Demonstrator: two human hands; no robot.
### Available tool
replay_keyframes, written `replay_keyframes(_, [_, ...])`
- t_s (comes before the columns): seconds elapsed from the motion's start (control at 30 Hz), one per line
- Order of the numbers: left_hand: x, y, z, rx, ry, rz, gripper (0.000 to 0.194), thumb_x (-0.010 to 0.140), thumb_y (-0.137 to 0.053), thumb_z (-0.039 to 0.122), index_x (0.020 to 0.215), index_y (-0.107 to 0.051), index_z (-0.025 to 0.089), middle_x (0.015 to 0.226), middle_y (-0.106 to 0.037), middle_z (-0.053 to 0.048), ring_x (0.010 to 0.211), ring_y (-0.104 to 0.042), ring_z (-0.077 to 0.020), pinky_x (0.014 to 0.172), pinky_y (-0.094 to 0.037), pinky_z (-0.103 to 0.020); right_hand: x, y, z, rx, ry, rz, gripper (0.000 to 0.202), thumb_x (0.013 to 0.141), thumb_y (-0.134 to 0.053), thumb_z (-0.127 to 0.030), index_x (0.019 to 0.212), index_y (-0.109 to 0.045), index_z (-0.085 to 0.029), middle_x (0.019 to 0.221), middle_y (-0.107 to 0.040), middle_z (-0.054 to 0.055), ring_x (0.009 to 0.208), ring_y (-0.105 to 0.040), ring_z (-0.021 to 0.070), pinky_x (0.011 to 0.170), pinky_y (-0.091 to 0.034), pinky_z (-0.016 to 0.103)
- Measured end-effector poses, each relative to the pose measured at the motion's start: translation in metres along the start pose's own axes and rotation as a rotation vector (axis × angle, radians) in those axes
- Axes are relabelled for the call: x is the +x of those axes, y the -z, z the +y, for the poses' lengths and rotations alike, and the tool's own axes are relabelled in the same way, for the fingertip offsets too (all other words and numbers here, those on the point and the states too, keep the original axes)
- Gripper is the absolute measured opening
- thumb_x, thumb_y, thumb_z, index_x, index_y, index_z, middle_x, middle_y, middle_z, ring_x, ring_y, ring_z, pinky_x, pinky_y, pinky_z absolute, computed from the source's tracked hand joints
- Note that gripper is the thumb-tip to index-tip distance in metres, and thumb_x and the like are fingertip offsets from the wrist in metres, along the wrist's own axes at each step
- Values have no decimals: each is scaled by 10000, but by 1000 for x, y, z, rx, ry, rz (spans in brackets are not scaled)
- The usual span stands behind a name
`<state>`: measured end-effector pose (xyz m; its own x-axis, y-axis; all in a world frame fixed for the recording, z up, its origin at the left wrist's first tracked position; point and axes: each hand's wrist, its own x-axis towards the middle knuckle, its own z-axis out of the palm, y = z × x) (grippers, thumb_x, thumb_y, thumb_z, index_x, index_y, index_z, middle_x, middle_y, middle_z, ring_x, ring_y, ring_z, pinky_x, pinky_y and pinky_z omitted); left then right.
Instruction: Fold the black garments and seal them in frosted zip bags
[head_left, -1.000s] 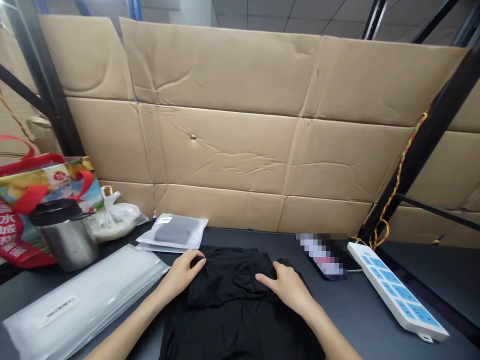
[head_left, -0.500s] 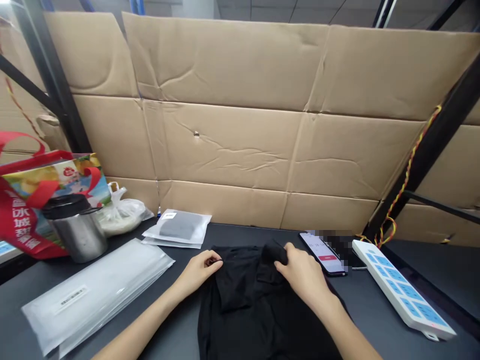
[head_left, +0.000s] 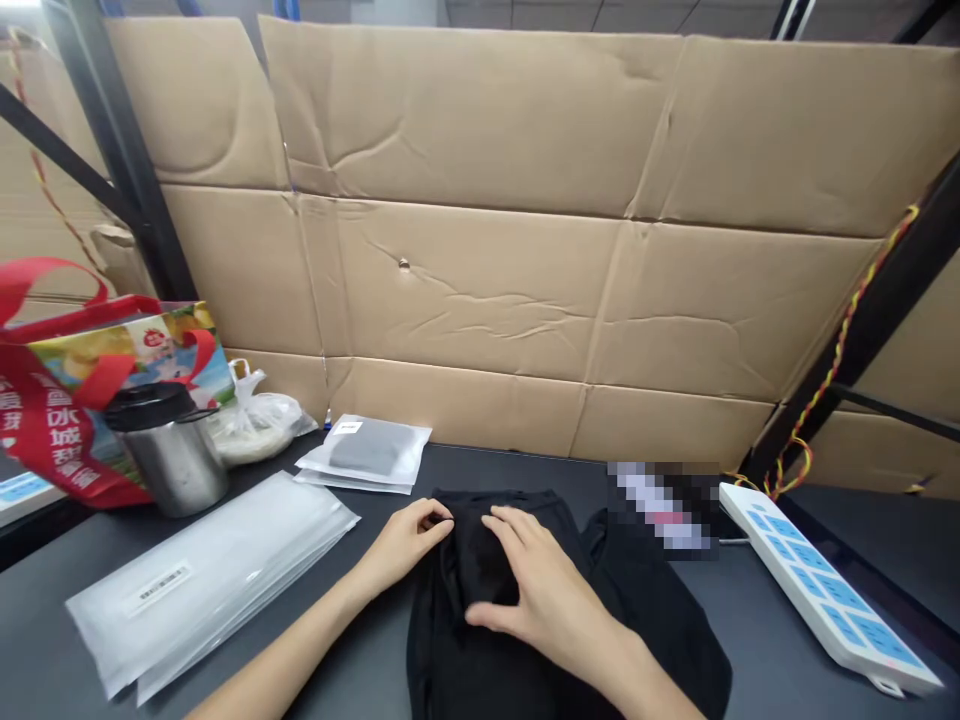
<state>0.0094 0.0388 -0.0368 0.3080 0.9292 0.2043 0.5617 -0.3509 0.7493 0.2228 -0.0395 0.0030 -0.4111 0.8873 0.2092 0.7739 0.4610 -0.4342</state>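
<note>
A black cloth garment [head_left: 517,660] lies in front of me on the dark table, partly folded over itself, with one part spread out to the right. My left hand [head_left: 411,540] pinches its upper left edge between thumb and fingers. Across the upper middle of the cloth rests my right hand [head_left: 536,580], thumb and fingers spread apart, with the fingertips close to the left hand. The right forearm hides some of the lower cloth.
Flat frosted plastic packages [head_left: 217,580] lie to the left, smaller ones [head_left: 367,452] behind. A steel mug [head_left: 176,460], a knotted clear bag [head_left: 259,425] and a red shopping bag [head_left: 67,440] stand left. A power strip [head_left: 825,590] sits right; cardboard [head_left: 465,250] walls the back.
My right hand has moved left over the cloth and opened from its grip. The garment's right part now lies spread to the side. The left hand keeps its pinch.
</note>
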Motion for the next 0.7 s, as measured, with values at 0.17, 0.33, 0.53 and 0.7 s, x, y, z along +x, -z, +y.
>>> replay_keyframes(0.17, [0, -1, -3, -2, 5, 6, 232, 825, -521, 400, 871, -648, 210, 858, -667, -6, 755, -599, -181, 713, -455, -266, -5, -14, 17, -78, 19, -81, 788, 829, -612, -420, 1481, -235, -187, 1552, -188, 100, 1424, -139, 285, 1141, -251, 467])
replay_keyframes(0.33, [0, -1, -3, -3, 3, 9, 239, 820, -522, 397, 876, -655, 206, 877, -673, -12, 768, -599, -183, 725, -448, -265, -2, -39, 15, -211, 127, 94, 546, 875, -489, -157, 1412, -392, -127, 1477, -362, 140, 1385, -271, 289, 1125, -305, 466])
replay_keyframes(0.53, [0, -2, -4, -32, -4, -2, 244, 820, -506, 386, 881, -649, 198, 845, -669, -17, 750, -609, -184, 707, -462, -268, -4, -26, 13, -101, 172, 79, 478, 925, -402, -171, 1402, -407, -152, 1484, -367, 98, 1386, -287, 239, 1130, -308, 443])
replay_keyframes(0.7, [0, 0, -3, -34, -9, 1, 244, 825, -504, 379, 876, -652, 192, 869, -675, -27, 778, -616, -188, 732, -466, -275, -9, -24, 6, -40, 212, -78, 820, 820, -590, -557, 1471, -266, -180, 1539, -235, 104, 1422, -151, 286, 1159, -203, 478])
